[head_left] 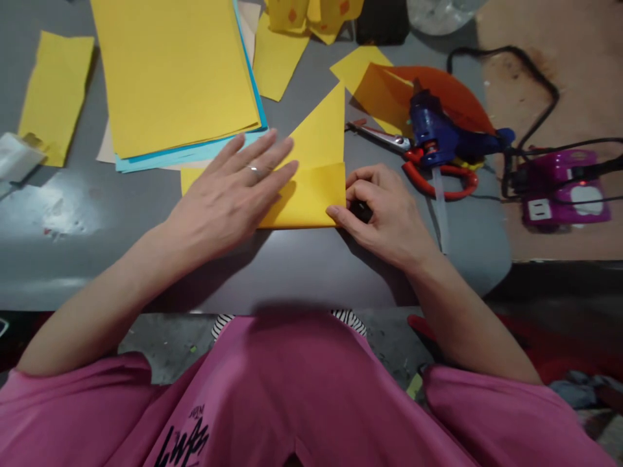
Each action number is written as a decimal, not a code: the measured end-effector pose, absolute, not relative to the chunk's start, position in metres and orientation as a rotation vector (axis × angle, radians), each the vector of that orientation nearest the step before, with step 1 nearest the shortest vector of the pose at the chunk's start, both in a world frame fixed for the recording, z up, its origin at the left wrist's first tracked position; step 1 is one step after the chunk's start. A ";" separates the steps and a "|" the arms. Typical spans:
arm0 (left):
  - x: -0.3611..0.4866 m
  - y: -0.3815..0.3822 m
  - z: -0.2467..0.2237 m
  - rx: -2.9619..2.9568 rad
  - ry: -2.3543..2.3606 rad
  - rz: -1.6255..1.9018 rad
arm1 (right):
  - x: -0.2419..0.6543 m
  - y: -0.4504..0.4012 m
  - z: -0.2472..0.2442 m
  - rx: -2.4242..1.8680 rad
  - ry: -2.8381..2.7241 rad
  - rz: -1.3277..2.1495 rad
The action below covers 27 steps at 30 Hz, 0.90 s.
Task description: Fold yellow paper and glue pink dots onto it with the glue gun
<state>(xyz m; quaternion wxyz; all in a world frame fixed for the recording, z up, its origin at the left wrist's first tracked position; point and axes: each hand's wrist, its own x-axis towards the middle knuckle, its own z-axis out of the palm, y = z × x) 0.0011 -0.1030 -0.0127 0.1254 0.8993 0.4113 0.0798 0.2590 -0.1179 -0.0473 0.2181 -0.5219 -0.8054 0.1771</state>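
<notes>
A folded sheet of yellow paper [311,188] lies near the table's front edge, its folded side toward me and a pointed flap rising at the far right. My left hand [238,181], with a ring on one finger, rests flat across the paper's left part, fingers stretched out. At the paper's right end, my right hand [377,204] pinches the lower corner between thumb and curled fingers. The paper's left portion is partly hidden beneath my left hand.
A stack of yellow and blue sheets [180,78] lies behind my left hand. Red-handled scissors [389,137], a blue glue gun [438,133] and orange paper [450,91] sit to the right. Beyond them are black cables and a purple power socket [564,191]. A yellow piece [56,94] lies far left.
</notes>
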 end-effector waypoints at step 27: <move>0.008 -0.086 -0.041 2.517 1.089 0.174 | 0.257 -0.123 -0.047 -1.473 -2.208 0.485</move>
